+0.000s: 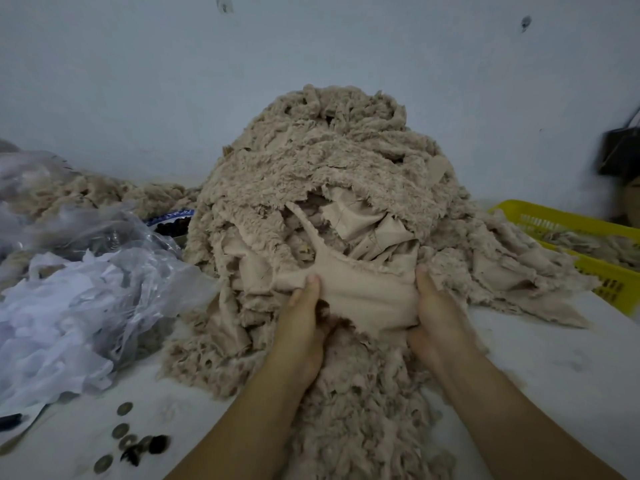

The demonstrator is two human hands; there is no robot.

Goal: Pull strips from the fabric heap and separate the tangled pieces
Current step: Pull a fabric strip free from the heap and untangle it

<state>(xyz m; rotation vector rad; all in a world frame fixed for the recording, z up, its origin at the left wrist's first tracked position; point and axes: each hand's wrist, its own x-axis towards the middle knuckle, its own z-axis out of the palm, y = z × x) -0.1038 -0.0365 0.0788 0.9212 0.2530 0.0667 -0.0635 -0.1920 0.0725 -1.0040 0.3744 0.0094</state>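
Coins [121,431]: small dull discs, worktop's [554,358] near-left corner.
Left hand [304,327]: curled tight on the strip's left end.
Right hand [436,317]: clamped on its right end.
Strip [367,289]: smooth beige backing, frayed, taut at the heap's foot.
Fabric heap [329,168]: tall, fluffy, mid-worktop.
Flanks: crinkled plastic bags [86,289] left; yellow basket [616,271] right edge.

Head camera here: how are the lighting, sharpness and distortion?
Head view: dim, flat, bluish light with no hard shadows; the fabric heap, left hand and right hand on the fabric piece are fairly sharp; the plastic bags and the dark object at the frame edges are smeared; wide-angle stretch lengthens the forearms.
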